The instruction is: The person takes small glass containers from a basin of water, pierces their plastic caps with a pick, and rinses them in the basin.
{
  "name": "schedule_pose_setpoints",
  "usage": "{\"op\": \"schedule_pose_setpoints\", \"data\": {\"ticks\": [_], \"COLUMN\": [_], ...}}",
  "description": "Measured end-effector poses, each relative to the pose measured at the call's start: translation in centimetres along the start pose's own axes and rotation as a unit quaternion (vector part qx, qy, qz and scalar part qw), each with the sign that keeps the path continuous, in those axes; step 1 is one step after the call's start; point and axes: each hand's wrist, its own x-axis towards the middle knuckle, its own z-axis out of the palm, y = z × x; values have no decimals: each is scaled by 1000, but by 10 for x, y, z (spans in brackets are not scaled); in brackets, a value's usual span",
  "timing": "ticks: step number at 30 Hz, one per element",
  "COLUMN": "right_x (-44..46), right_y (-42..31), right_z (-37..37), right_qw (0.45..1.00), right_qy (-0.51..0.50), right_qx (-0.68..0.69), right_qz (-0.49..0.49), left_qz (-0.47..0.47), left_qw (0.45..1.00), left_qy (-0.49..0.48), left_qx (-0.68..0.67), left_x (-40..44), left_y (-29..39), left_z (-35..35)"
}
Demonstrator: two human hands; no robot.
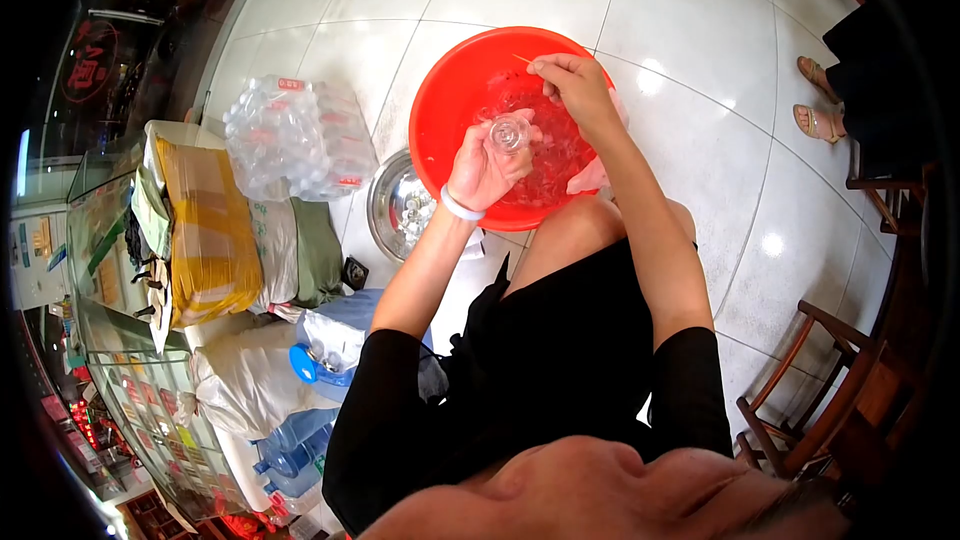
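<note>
My left hand (484, 166), with a white band on its wrist, is closed around a small clear glass cup (510, 133) over a large red basin (432, 120). The cup's round end faces up toward me. Farther out over the same basin, my right hand (574, 88) pinches a thin yellowish stick (521, 58), like a toothpick, apart from the cup. Clear water and glassy-looking pieces show in the basin, with small dark specks; I cannot make out each piece. A pale pink cloth-like thing (590, 178) hangs at its near right side.
A steel bowl (377, 208) holding small shiny pieces stands left of the basin. Beyond it are wrapped plastic bottles (295, 135), a taped carton (212, 230), sacks and blue water jugs (290, 455). A wooden chair (810, 390) and another person's sandalled feet (822, 123) are at right.
</note>
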Motion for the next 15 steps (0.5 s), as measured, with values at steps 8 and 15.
{"op": "schedule_pose_setpoints", "data": {"ticks": [8, 15], "right_x": [1, 0], "right_y": [0, -1], "right_z": [1, 0], "right_qw": [1000, 1000], "right_qy": [-5, -8], "right_qx": [-19, -26], "right_qz": [1, 5], "left_qz": [43, 89], "left_qw": [999, 993], "left_qy": [15, 46], "left_qx": [28, 58], "left_x": [-2, -4], "left_y": [0, -1], "left_z": [2, 2]}}
